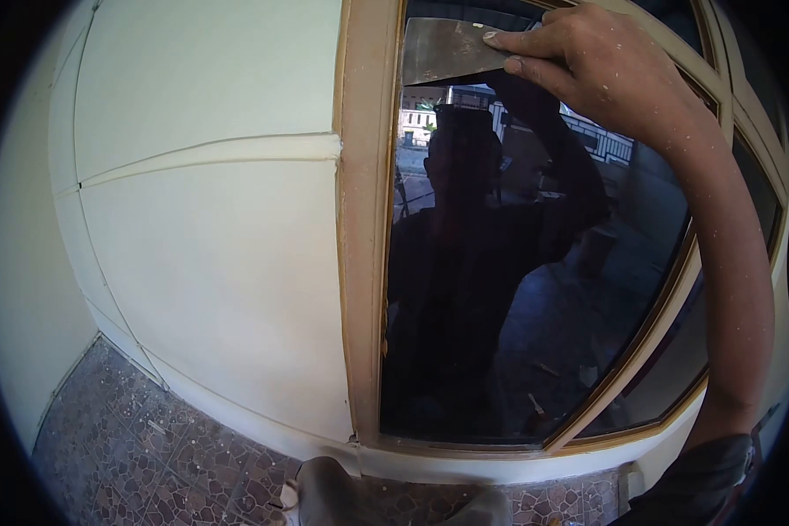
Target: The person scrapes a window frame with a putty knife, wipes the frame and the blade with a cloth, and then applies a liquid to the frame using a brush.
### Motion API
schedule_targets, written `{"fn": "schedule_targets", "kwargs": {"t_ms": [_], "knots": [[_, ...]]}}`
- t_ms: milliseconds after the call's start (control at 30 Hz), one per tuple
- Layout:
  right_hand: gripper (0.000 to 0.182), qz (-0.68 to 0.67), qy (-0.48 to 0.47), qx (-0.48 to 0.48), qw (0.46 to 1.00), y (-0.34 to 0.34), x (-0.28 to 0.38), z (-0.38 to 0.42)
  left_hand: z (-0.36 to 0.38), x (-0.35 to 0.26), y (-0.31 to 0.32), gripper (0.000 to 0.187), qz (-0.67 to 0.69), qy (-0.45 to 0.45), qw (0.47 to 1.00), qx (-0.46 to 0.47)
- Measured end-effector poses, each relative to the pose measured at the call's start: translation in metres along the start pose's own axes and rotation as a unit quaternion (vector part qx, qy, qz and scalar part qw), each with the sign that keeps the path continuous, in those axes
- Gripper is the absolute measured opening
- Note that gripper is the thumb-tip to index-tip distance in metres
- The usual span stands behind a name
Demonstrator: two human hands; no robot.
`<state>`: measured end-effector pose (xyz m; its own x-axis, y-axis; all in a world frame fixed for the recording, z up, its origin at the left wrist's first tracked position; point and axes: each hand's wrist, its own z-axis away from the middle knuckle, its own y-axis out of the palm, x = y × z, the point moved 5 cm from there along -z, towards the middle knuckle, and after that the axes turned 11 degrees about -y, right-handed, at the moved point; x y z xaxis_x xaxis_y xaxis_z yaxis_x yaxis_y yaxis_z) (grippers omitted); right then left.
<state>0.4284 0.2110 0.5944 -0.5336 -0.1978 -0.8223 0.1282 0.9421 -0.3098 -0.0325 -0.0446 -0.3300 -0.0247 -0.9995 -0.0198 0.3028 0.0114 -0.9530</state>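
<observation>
My right hand [579,57] reaches up from the right side and is closed on a putty knife [451,51]. The wide, flat grey blade has pale smears and points left, and its handle is hidden in my hand. The blade's left edge meets the inner edge of the brown wooden window frame [366,219], near the top of the dark glass pane [500,307]. Pale specks dot my hand and forearm. My left hand is out of sight. A dark reflection of a person with a raised arm fills much of the glass.
A cream wall [219,245] with a raised horizontal band adjoins the frame on the left. More framed panes [666,368] continue to the right. Below is a speckled stone-pattern tile floor [175,456], with my knees [329,491] at the bottom edge.
</observation>
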Motion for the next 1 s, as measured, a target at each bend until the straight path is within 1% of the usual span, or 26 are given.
{"fn": "schedule_targets", "kwargs": {"t_ms": [100, 167, 233, 333, 367, 400, 433, 467, 500, 533, 567, 600, 633, 667, 700, 767, 833, 933, 1000], "knots": [[0.029, 0.0, 0.009, 0.007, 1.0, -0.006, 0.004, 0.001, 0.01, -0.025, -0.009, 0.064, 0.028, 0.069, 0.997, 0.023], [0.029, 0.0, 0.0, 0.009, 1.0, -0.002, 0.002, 0.0, 0.018, -0.04, -0.017, 0.06, 0.046, 0.114, 0.992, 0.037], [0.029, -0.007, 0.0, 0.017, 1.0, 0.008, -0.004, -0.009, 0.026, -0.051, -0.023, 0.062, 0.063, 0.157, 0.984, 0.052], [0.029, 0.002, -0.005, 0.015, 1.0, 0.003, -0.001, -0.001, 0.04, -0.071, -0.033, 0.073, 0.09, 0.222, 0.968, 0.075], [0.029, 0.016, -0.011, 0.005, 1.0, -0.004, 0.004, 0.001, 0.09, -0.099, -0.087, 0.073, 0.09, 0.221, 0.968, 0.076], [0.029, 0.015, -0.012, 0.004, 1.0, -0.002, 0.001, -0.001, 0.144, -0.117, -0.172, 0.021, 0.295, 0.209, 0.928, -0.094], [0.03, 0.011, 0.006, 0.036, 0.999, 0.006, -0.008, -0.005, 0.191, -0.144, -0.226, 0.015, 0.347, 0.317, 0.869, -0.157], [0.03, 0.006, 0.023, 0.069, 0.997, 0.015, -0.014, -0.006, 0.223, -0.169, -0.257, 0.011, 0.387, 0.368, 0.825, -0.185], [0.03, 0.003, 0.022, 0.067, 0.997, 0.026, -0.015, -0.003, 0.262, -0.193, -0.289, 0.012, 0.399, 0.428, 0.798, -0.146], [0.028, 0.02, 0.007, -0.024, 0.999, 0.032, -0.014, 0.001, 0.308, -0.21, -0.321, 0.017, 0.412, 0.512, 0.741, -0.139], [0.029, 0.038, -0.009, -0.115, 0.993, 0.033, -0.011, 0.005, 0.344, -0.226, -0.337, 0.022, 0.439, 0.601, 0.643, -0.181], [0.029, 0.035, -0.011, -0.116, 0.993, 0.036, -0.011, 0.007, 0.384, -0.237, -0.361, 0.021, 0.44, 0.666, 0.573, -0.182], [0.029, 0.037, -0.016, -0.133, 0.99, 0.036, -0.011, 0.009, 0.426, -0.246, -0.39, 0.023, 0.45, 0.729, 0.48, -0.189], [0.03, 0.038, -0.022, -0.149, 0.988, 0.035, -0.01, 0.01, 0.459, -0.252, -0.409, 0.022, 0.457, 0.748, 0.446, -0.183], [0.03, 0.038, -0.023, -0.149, 0.988, 0.036, -0.009, 0.009, 0.486, -0.259, -0.428, 0.024, 0.461, 0.774, 0.391, -0.189], [0.03, 0.026, -0.029, -0.149, 0.988, 0.037, -0.009, 0.008, 0.526, -0.273, -0.465, 0.029, 0.485, 0.785, 0.323, -0.212], [0.029, 0.031, -0.029, -0.144, 0.989, 0.037, -0.011, 0.008, 0.551, -0.294, -0.493, 0.035, 0.512, 0.77, 0.303, -0.231], [0.029, 0.037, -0.025, -0.138, 0.989, 0.04, -0.013, 0.008, 0.575, -0.322, -0.523, 0.041, 0.505, 0.766, 0.317, -0.24], [0.029, 0.04, -0.02, -0.136, 0.99, 0.042, -0.016, 0.007, 0.585, -0.34, -0.533, 0.053, 0.496, 0.765, 0.324, -0.253]]}}
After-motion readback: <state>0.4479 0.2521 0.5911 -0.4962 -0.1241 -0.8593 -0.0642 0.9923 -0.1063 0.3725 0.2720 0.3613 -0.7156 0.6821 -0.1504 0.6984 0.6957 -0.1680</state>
